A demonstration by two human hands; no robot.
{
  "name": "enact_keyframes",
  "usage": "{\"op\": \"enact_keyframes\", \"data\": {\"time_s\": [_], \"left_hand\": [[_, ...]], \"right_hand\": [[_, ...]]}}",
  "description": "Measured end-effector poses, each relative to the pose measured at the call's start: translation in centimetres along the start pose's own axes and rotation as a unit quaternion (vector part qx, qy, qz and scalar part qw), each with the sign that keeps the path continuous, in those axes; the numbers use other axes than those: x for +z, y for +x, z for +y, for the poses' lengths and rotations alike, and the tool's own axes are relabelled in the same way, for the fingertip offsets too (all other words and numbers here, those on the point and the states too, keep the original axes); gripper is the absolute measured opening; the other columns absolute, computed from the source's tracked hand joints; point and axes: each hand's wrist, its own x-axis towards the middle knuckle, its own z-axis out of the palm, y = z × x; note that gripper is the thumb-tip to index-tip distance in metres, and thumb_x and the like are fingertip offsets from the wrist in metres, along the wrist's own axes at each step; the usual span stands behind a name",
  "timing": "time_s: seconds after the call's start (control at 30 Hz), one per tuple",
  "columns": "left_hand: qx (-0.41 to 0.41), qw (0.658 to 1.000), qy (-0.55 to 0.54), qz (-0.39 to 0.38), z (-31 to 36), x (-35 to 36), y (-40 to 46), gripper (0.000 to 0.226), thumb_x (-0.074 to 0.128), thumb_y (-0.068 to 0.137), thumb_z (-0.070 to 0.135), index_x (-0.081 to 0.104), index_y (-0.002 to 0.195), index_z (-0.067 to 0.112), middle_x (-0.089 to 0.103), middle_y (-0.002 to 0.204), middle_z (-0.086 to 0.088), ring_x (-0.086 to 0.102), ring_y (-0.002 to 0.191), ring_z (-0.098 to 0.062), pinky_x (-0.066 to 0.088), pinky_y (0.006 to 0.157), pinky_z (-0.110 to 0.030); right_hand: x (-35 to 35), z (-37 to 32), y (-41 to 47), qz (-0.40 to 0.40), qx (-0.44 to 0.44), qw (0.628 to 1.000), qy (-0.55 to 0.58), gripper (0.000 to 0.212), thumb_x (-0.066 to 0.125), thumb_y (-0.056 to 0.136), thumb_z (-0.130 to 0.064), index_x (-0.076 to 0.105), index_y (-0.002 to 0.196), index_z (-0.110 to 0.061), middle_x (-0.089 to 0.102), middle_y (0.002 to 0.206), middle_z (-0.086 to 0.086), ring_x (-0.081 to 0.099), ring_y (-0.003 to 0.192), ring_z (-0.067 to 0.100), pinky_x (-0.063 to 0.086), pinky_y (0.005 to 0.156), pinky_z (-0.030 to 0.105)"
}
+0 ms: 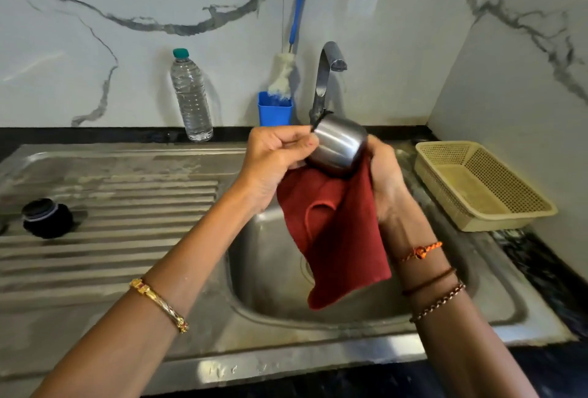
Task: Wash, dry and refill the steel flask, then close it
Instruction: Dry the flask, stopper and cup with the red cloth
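Left arm: reaches in from the lower left with a gold bangle [159, 303] on the wrist.
Right arm: comes in from the lower right, wearing an orange thread band [421, 251] and brown bead bracelets [437, 300].
Sink: a steel sink [496, 311] set in the dark worktop [541, 273]; its basin lies under the hands and its ribbed draining board [111, 238] stretches to the left.
Cloth: a red cloth [337, 238] hangs down over the basin from beneath the flask.
Left hand: the left hand [273, 165] is raised over the basin, its fingers [302, 144] curled and pinching a thin dark cord [319, 119] at the flask's upper left edge.
Right hand: the right hand [385, 178] has its fingers closed around the top of the cloth and the flask's right side.
Flask: the steel flask [339, 146] is held in the air above the basin between both hands, tilted, with its rounded steel surface toward the camera and the cloth touching its underside.
Cap: a black cap [46, 218] sits on the draining board, well apart to the left.
Basket: a cream plastic basket [445, 206] stands on the worktop to the right of the sink.
Tap: a curved steel tap [326, 76] rises just behind the flask.
Brush holder: a blue cup [275, 111] left of the tap holds a bottle brush [283, 76] with a blue handle.
Water bottle: a clear plastic bottle [191, 98] with a green top stands upright at the marble wall [95, 47].
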Motion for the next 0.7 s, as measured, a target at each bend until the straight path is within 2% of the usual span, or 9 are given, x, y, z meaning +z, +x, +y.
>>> {"op": "enact_keyframes", "data": {"time_s": [0.07,0.1,0.2,0.3,0.37,0.47,0.57,0.63,0.7], "left_hand": [[-0.118,0.988,-0.091,0.027,-0.4,-0.3,0.4,0.036,0.046,0.089,-0.006,0.071,0.068,0.009,0.065,0.053,0.007,0.062,0.052,-0.002,0.055,0.053,-0.019],[-0.167,0.977,-0.128,0.025,-0.7,-0.3,0.5,0.034,0.043,0.091,-0.003,0.065,0.069,0.01,0.064,0.052,0.006,0.062,0.05,-0.003,0.055,0.051,-0.021],[-0.267,0.941,-0.198,0.055,-1.3,0.3,0.0,0.021,0.042,0.093,0.0,0.056,0.079,0.008,0.065,0.052,0.002,0.063,0.048,-0.006,0.054,0.05,-0.024],[-0.282,0.909,-0.288,0.107,-1.4,0.4,0.5,0.021,0.043,0.093,0.0,0.056,0.077,0.005,0.066,0.052,-0.003,0.065,0.048,-0.01,0.055,0.052,-0.028],[-0.28,0.919,-0.253,0.117,-1.0,0.7,0.5,0.02,0.047,0.093,0.005,0.057,0.075,0.007,0.065,0.051,-0.001,0.064,0.047,-0.008,0.054,0.052,-0.026],[-0.221,0.963,-0.075,0.138,-1.4,1.2,-0.2,0.016,0.057,0.09,0.011,0.061,0.074,0.011,0.063,0.048,0.006,0.061,0.049,-0.006,0.052,0.051,-0.018],[-0.045,0.984,0.067,0.161,-2.3,1.1,-1.0,0.019,0.056,0.091,0.014,0.065,0.097,0.03,0.07,0.084,0.002,0.065,0.082,-0.013,0.056,0.077,-0.032],[0.053,0.986,0.113,0.114,-2.5,1.0,-2.0,0.022,0.055,0.086,0.037,0.057,0.106,0.045,0.064,0.109,0.0,0.06,0.105,-0.017,0.052,0.089,-0.037],[0.084,0.986,0.142,0.015,-2.1,0.8,-3.0,0.052,0.062,0.071,0.051,0.046,0.12,0.045,0.054,0.125,0.009,0.052,0.117,-0.009,0.048,0.092,-0.022]], "right_hand": [[-0.2,0.8,0.4,0.013,0.022,1.0,0.013,0.045,0.042,0.092,-0.036,0.063,0.112,-0.001,0.069,0.101,0.021,0.067,0.092,0.03,0.054,0.086,0.037],[-0.2,0.9,0.5,0.017,0.017,1.0,0.017,0.05,0.041,0.093,-0.04,0.061,0.116,-0.001,0.066,0.109,0.021,0.064,0.1,0.032,0.05,0.092,0.041],[-0.2,1.0,0.9,0.017,-0.024,0.999,0.029,0.058,0.037,0.094,-0.046,0.054,0.126,-0.001,0.06,0.122,0.022,0.058,0.113,0.034,0.047,0.095,0.041],[0.3,1.6,1.0,0.065,-0.082,0.994,-0.027,0.048,0.042,0.095,-0.044,0.061,0.117,-0.006,0.066,0.113,0.018,0.063,0.106,0.029,0.05,0.092,0.04],[0.5,1.9,1.0,0.123,-0.146,0.978,-0.087,0.036,0.045,0.096,-0.039,0.067,0.098,-0.01,0.069,0.1,0.013,0.066,0.095,0.025,0.054,0.085,0.037],[0.6,2.3,0.9,0.196,-0.197,0.957,-0.086,0.033,0.048,0.095,-0.031,0.061,0.07,-0.013,0.064,0.073,0.005,0.062,0.071,0.016,0.052,0.063,0.027],[0.5,2.8,1.2,0.233,-0.211,0.947,-0.06,0.037,0.051,0.094,-0.029,0.056,0.062,-0.012,0.058,0.065,0.003,0.057,0.064,0.014,0.048,0.061,0.027],[0.5,3.2,1.3,0.244,-0.226,0.941,-0.055,0.039,0.05,0.095,-0.029,0.052,0.06,-0.012,0.056,0.064,0.005,0.055,0.064,0.017,0.047,0.06,0.028],[0.6,3.4,1.3,0.252,-0.259,0.93,-0.073,0.04,0.048,0.096,-0.029,0.051,0.059,-0.012,0.054,0.065,0.008,0.053,0.065,0.021,0.046,0.06,0.031]]}}
